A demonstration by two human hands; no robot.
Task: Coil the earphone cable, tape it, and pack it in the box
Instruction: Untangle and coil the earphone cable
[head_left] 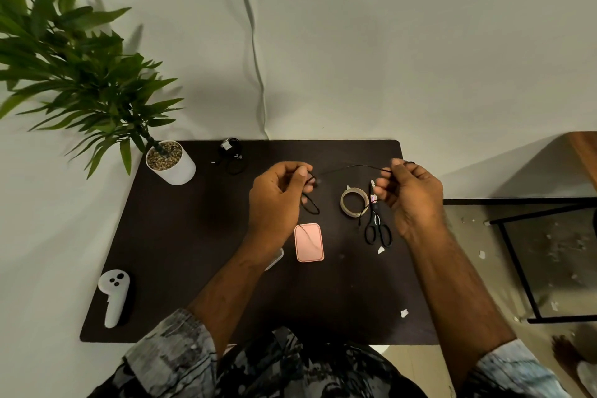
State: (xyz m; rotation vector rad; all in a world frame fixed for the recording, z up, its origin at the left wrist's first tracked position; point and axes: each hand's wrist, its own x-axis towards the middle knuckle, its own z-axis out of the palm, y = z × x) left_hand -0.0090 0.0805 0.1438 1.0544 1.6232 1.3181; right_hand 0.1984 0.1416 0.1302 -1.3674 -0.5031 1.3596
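Earphone cable (352, 167): stretched between pinching left hand (277, 200) and right hand (410, 194), coiling apparently just begun. Tape roll (354, 202), pink box (309, 242): untouched on tabletop (193, 252).

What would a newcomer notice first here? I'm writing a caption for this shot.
Two hands, left and right, hold a thin black earphone cable stretched between them above the dark table. Below sit a pink box, a tape roll and scissors; a potted plant fills the far-left corner.

Dim, greenish indoor light; soft plant (74, 67) shadows on wall (420, 58); dark table (181, 252) underexposed; wide-angle bending at edges; slight softness throughout.
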